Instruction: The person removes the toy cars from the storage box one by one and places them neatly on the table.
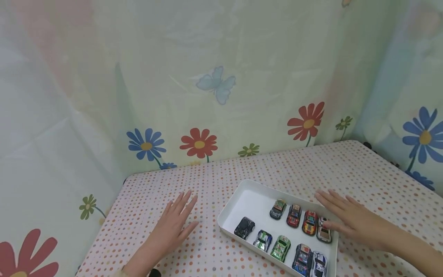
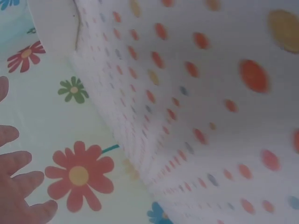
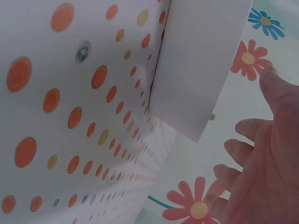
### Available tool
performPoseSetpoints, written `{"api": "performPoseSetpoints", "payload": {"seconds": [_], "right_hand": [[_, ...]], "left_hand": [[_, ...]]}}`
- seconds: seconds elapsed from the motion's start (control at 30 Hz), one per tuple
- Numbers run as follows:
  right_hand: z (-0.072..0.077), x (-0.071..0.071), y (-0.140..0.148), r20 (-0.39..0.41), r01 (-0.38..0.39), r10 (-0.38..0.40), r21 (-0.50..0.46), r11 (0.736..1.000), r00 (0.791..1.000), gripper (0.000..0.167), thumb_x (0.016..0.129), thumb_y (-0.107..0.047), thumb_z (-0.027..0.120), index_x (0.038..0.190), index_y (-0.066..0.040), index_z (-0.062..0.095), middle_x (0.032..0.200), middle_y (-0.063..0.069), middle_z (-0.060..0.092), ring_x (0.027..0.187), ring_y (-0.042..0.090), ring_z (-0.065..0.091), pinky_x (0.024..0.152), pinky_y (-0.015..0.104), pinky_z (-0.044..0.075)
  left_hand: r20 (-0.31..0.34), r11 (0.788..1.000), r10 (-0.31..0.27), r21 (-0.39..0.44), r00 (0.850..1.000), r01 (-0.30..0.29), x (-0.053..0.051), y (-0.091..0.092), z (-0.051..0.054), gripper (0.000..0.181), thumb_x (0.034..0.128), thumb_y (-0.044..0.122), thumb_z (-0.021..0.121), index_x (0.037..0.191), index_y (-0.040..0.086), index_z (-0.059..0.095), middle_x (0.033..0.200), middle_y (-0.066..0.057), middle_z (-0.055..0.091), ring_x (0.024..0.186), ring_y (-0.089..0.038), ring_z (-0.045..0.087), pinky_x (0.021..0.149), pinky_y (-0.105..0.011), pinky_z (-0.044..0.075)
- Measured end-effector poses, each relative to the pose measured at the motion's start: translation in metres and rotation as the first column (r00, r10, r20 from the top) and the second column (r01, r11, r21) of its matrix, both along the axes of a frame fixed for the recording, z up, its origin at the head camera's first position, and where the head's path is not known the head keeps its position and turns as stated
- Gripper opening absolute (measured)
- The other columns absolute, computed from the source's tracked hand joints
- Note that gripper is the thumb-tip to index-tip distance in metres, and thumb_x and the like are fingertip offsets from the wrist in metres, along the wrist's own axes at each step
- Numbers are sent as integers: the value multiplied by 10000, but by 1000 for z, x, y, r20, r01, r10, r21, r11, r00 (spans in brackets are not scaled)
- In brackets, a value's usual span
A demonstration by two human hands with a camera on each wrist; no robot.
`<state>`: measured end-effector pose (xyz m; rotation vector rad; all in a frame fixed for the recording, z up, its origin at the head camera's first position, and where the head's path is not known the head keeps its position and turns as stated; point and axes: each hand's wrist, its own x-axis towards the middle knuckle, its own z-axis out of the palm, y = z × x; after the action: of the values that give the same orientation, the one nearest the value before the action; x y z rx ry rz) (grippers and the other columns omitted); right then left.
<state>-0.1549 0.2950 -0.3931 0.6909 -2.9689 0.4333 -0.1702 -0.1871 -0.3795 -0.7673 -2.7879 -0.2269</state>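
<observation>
A white tray [image 1: 254,200] holds several toy cars in two rough rows, among them a black car [image 1: 244,227], a bright green car [image 1: 280,248] and a red-and-yellow car [image 1: 309,222]. To the tray's left, my left hand [image 1: 173,223] is held with fingers straight and spread, holding nothing. My right hand [image 1: 353,219] is over the tray's right edge, fingers extended, its thumb partly covering a white-and-brown car [image 1: 324,230]. In the right wrist view the right hand [image 3: 261,158] appears apart from the tray's wall [image 3: 196,60].
A dotted cloth [image 1: 194,181] covers the table. Behind it hangs a backdrop [image 1: 256,107] printed with flowers and a butterfly, which continues on both sides. A small black object [image 1: 155,272] shows at the left wrist.
</observation>
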Motion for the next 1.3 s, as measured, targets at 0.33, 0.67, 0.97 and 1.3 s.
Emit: {"api": "performPoseSetpoints", "payload": {"seconds": [0.33, 0.67, 0.97, 1.3], "right_hand": [[13, -9, 3, 69, 13, -3, -144, 989, 998, 715, 969, -302, 513, 1514, -131, 82, 1479, 295, 125, 1316, 504, 96, 948, 702, 67], [12, -16, 4, 206, -41, 122, -358, 933, 971, 534, 1005, -170, 438, 1471, -14, 228, 1441, 314, 223, 1254, 545, 223, 929, 662, 232], [-1, -22, 16, 249, -72, 163, -338, 938, 955, 384, 975, -45, 460, 1357, -25, 477, 1313, 259, 467, 1152, 444, 458, 857, 493, 432], [-8, -26, 20, 195, -81, 160, -359, 930, 968, 370, 966, -56, 484, 1332, -80, 530, 1288, 200, 515, 1129, 33, 465, 845, 335, 471]], "left_hand": [[-181, 974, -99, 183, 979, 132, -30, 36, 11, 790, 917, 285, 607, 1491, 30, 128, 1491, -171, 242, 1350, -302, 236, 1023, -527, 243], [61, 940, -236, 267, 970, 212, -45, 85, 22, 515, 982, 134, 489, 1463, 96, 310, 1467, -77, 330, 1323, -196, 313, 1015, -364, 312], [227, 906, -344, 336, 911, 258, -45, 107, 14, 370, 992, 60, 449, 1360, 49, 473, 1330, -63, 508, 1210, -148, 461, 967, -288, 368], [422, 934, -353, 211, 835, 288, -43, 121, 2, 320, 993, 66, 444, 1288, 61, 567, 1239, -7, 579, 1003, -42, 535, 827, -197, 413]]}}
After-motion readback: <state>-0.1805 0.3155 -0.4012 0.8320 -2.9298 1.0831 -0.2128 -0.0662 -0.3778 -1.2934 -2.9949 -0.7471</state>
